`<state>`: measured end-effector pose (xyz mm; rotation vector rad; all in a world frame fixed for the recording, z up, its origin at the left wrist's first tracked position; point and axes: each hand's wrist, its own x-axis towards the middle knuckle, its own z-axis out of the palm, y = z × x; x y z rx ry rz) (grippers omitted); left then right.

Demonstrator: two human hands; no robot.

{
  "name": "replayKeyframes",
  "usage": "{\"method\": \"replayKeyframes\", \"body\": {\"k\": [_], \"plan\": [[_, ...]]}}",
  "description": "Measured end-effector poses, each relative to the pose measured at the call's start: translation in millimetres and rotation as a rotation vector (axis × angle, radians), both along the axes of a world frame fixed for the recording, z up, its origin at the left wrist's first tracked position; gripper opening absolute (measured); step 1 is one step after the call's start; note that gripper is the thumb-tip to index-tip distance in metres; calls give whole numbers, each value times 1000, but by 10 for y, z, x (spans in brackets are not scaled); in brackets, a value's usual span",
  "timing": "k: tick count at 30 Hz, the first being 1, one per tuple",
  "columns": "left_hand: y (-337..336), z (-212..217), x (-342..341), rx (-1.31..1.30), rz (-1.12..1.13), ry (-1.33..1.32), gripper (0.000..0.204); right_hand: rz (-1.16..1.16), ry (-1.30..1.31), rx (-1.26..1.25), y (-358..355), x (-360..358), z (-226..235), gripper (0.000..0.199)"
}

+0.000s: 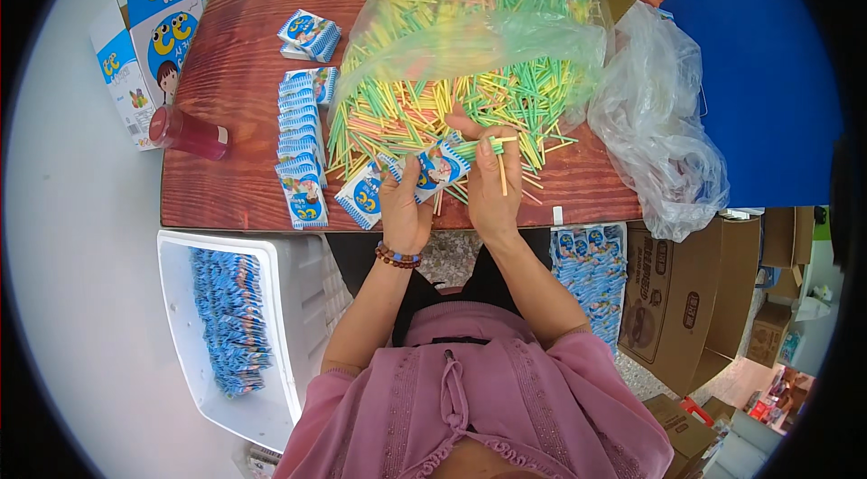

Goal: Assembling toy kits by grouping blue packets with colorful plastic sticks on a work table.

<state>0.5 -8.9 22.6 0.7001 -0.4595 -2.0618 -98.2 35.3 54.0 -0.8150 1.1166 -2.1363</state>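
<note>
At the table's near edge my left hand (404, 210) is closed on small blue-and-white packets (442, 168); one sticks out toward my right hand, and another packet (363, 196) shows on the left side. My right hand (494, 192) pinches a few thin green and yellow sticks (489, 147) between thumb and fingers. Their left ends touch or lie close to the packet's end; whether any are inside is hidden. Just beyond both hands a heap of yellow, green and pink sticks (397, 122) spills from a clear plastic bag (488, 37).
To the left stand a row of packets (298, 122), a small packet stack (310, 32), a pink-red bottle (194, 134) and a printed carton (163, 23). Below are a white bin (293, 298) of packets and a cardboard box (673, 298). Crumpled plastic (655, 109) hangs over the right edge.
</note>
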Motion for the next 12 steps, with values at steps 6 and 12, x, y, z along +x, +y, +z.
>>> {"method": "replayKeyframes", "body": {"k": [6,12], "plan": [[-62,-169,-5,-41,-37,62,25,114,33,96,-25,6,-12,22],[-61,-202,-45,15,-69,178,32,354,-14,17,-88,-240,-45,43]]}}
